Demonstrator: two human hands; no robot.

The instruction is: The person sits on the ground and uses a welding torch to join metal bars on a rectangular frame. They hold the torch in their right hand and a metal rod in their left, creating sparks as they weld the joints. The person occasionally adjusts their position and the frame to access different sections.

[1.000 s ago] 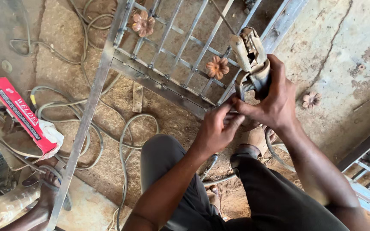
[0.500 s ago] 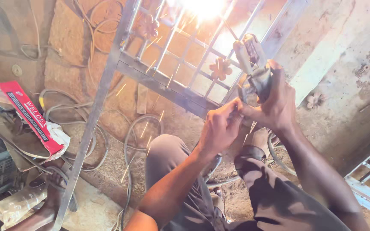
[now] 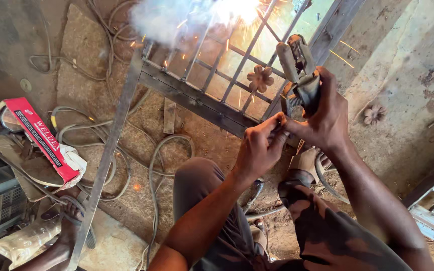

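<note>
Two hands are closed around one welding clamp [image 3: 300, 75]: the right hand [image 3: 322, 113] grips it, the left hand [image 3: 259, 145] pinches its base, just above the gate [image 3: 212, 95], near bright sparks [image 3: 237, 10].

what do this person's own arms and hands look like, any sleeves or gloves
Both forearms are bare from the bottom edge of the picture to the wrist: no sleeves show. The left hand and the right hand wear no gloves, and no ring, watch or wristband can be seen on them. Below the arms, dark grey trousers cover the left leg and dark patterned fabric with reddish-brown patches covers the right.
</note>
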